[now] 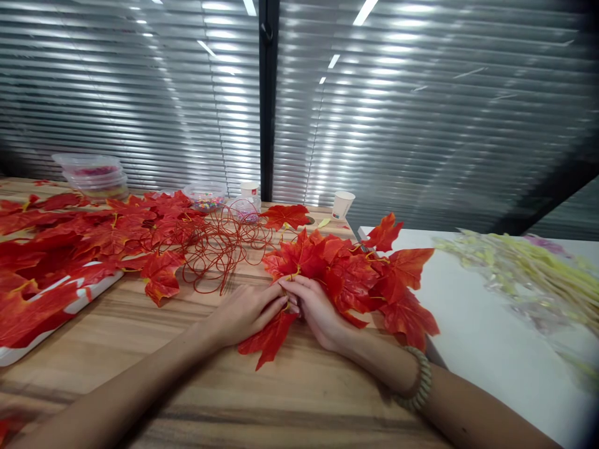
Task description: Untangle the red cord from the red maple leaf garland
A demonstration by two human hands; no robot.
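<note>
Both my hands meet at the middle of the wooden table (290, 399). My left hand (246, 312) pinches the stem end of a red artificial maple leaf (269, 340) that lies under my fingers. My right hand (318, 312), with a beaded bracelet (418, 383) on its wrist, is closed on the yellow stem of a bunch of red maple leaves (360, 274) lying just beyond it. The fingertips of both hands touch each other at the stems.
A tangle of red wire (219, 249) lies behind my hands. More red leaves (70, 243) cover a white tray (28, 346) at left. Plastic tubs (93, 174), a bead bowl (206, 198) and paper cups (343, 204) stand at the back. Pale yellow flowers (524, 274) lie on a white surface (482, 349) at right.
</note>
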